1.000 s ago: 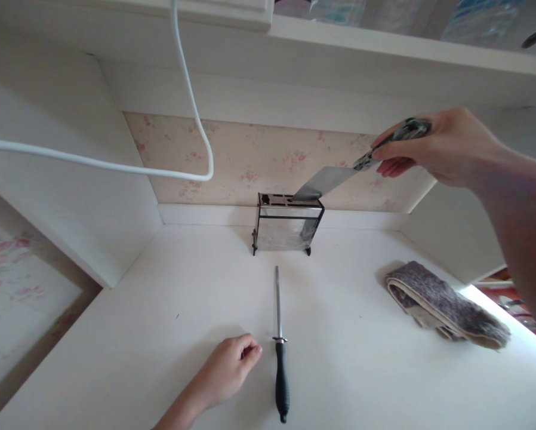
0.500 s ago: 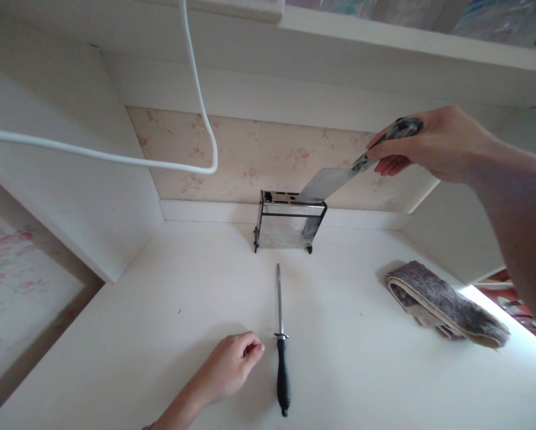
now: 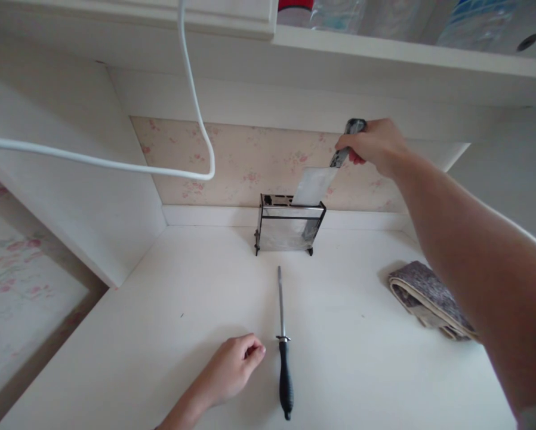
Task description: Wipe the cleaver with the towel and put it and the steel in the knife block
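Observation:
My right hand [image 3: 375, 146] is closed around the dark patterned handle of a broad-bladed knife [image 3: 311, 186]. The blade points down, and its lower end is inside the right side of a clear knife block [image 3: 289, 224] with a black frame, standing against the back wall. My left hand [image 3: 230, 370] rests on the white tabletop [image 3: 160, 322] near the front with its fingers curled loosely, holding nothing. Just to its right lies a sharpening steel [image 3: 283, 343] with a black handle, pointing toward the knife block.
A folded grey fuzzy cloth [image 3: 429, 298] lies at the right of the table. A white cable [image 3: 191, 107] hangs in a loop from the shelf above at upper left. Bottles stand on the shelf [image 3: 384, 51] overhead. White side walls enclose the alcove.
My right hand moved left and toward the wall, tipping the knife more upright and lowering its blade further into the knife block. The left hand stayed put.

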Tool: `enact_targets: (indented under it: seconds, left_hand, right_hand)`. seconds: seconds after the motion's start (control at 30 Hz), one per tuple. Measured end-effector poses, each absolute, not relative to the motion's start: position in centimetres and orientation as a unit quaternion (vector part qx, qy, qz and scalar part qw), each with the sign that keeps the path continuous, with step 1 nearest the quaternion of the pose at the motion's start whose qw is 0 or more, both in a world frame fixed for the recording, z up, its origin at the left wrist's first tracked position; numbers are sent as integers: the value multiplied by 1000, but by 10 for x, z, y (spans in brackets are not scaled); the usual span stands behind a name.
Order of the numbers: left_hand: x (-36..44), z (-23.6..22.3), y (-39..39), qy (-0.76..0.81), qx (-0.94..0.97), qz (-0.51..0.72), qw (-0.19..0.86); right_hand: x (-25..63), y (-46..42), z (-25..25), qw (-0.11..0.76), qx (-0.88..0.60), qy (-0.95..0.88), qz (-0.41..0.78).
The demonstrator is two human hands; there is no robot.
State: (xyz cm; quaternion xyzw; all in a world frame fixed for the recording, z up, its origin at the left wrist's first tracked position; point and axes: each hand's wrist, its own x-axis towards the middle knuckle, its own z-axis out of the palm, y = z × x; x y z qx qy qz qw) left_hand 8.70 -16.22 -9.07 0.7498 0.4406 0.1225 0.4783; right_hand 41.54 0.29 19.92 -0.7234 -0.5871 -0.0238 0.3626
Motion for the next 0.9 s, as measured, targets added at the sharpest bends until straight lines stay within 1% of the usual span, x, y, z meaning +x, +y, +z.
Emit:
enact_targets:
  seconds: [0.1,0.33,0.4,0.53,0.63,0.73,0.9]
  left_hand:
    - [86,-92,-162,441,748,120,481]
    - [84,-91,-159,436,743,116,494]
    - [84,-92,-158,438,742,114,495]
    - [87,-89,-157,452,741,96,487]
    - [92,-83,-161,464,760,90,447]
    - [99,-75,-169,429,813,67,387]
    - [109,-64,-178,319,906,-65,270]
  right_hand:
    - [415,9,177,325,-743,-585,-1]
    - [416,29,120,269,-770,-579,2]
    - [416,32,109,264,-767,-585,9]
    - [419,35,97,285,-761,-582,18]
    - [424,37,93,302,-757,-579,22]
    - [428,38,90,320,-747,-581,44]
    - [430,33,86,327,-743,-579,74]
